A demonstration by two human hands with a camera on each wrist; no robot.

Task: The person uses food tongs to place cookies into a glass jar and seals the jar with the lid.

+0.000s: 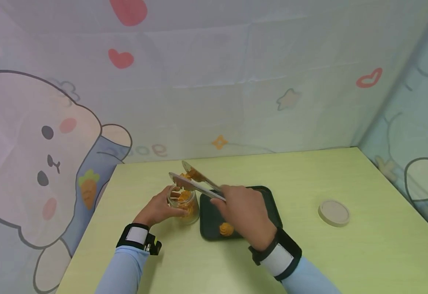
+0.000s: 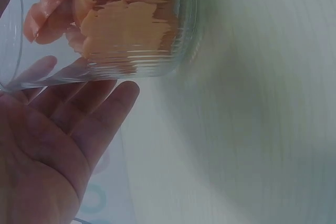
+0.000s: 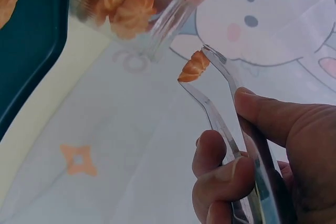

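Gripping a pair of metal tongs (image 1: 199, 183), the right hand (image 1: 245, 214) is curled round their arms, and a small orange cookie (image 3: 194, 66) is pinched between the tips, directly above the mouth of a glass jar (image 1: 183, 204). The jar stands near the middle of the counter (image 1: 309, 253), just beside the left edge of a dark tray (image 1: 206, 222). It is steadied by the left hand (image 1: 157, 210), whose fingers are wrapped about its ribbed wall; several cookies are already seen inside. One more cookie (image 1: 226, 229) lies on the tray near its front edge. A round lid (image 1: 333, 212) rests well apart, toward the right edge of the counter.

The cookie is judged light, dry and brittle, with piped ridges that could crumble under a hard squeeze, so it is best taken across its broad sides with gentle pressure. The jar is judged smooth, stiff and breakable, and is best held round its middle.
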